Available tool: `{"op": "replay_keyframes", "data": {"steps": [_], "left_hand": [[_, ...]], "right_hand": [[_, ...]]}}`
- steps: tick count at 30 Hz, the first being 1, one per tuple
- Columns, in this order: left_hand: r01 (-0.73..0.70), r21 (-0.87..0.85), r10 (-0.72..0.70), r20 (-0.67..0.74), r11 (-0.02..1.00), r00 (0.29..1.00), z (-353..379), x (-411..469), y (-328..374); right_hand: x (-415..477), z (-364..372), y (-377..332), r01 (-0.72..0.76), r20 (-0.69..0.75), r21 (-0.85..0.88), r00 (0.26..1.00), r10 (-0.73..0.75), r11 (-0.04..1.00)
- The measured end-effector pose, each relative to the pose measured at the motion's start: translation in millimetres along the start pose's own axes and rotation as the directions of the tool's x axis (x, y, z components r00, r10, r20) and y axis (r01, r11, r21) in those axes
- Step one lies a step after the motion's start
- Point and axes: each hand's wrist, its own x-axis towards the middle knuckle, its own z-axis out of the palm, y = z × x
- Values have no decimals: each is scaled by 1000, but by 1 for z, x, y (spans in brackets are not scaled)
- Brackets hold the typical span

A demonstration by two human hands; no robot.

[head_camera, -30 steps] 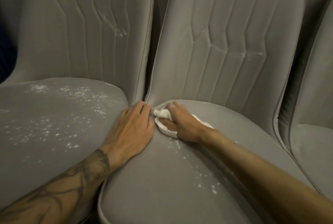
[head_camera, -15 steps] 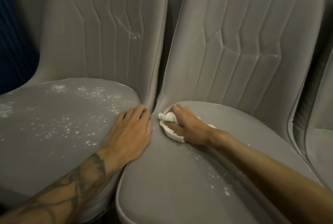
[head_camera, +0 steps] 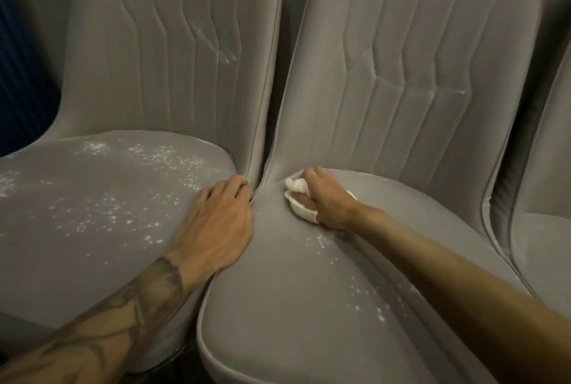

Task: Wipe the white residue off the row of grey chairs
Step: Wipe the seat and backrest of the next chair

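Two hands at the back corner of grey seats, one holding a white cloth.

Nearest, white residue [head_camera: 366, 306] lies in specks on the front part of the middle chair [head_camera: 293, 306]. Further in, the left hand [head_camera: 216, 226] rests flat and open on the right edge of the left chair [head_camera: 77, 244], holding nothing. The right hand [head_camera: 324, 201] is closed around a crumpled white cloth [head_camera: 298, 187] and presses it on the middle seat, close to the backrest. More residue covers the left seat. A third chair [head_camera: 547, 244] stands at the right edge.
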Motion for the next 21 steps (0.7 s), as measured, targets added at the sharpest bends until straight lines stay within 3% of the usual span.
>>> {"op": "replay_keyframes", "data": {"steps": [3, 8, 14, 19, 21], "left_hand": [[0, -3, 0, 29, 1000, 1000, -3, 0, 1], [5, -29, -3, 43, 1000, 999, -3, 0, 0], [7, -11, -7, 26, 1000, 1000, -4, 0, 2], [-2, -15, 2, 40, 1000, 999, -3, -1, 0], [2, 5, -2, 53, 1000, 999, -3, 1, -1]], "right_hand": [[15, 3, -19, -112, -53, -53, 993, 109, 992], [-10, 13, -47, 146, -9, 98, 989, -146, 984], [17, 5, -35, -108, -35, -5, 994, 108, 994], [-12, 15, -46, 182, 7, 98, 983, -184, 978], [-13, 9, -41, 168, 26, 102, 985, -172, 980]]}}
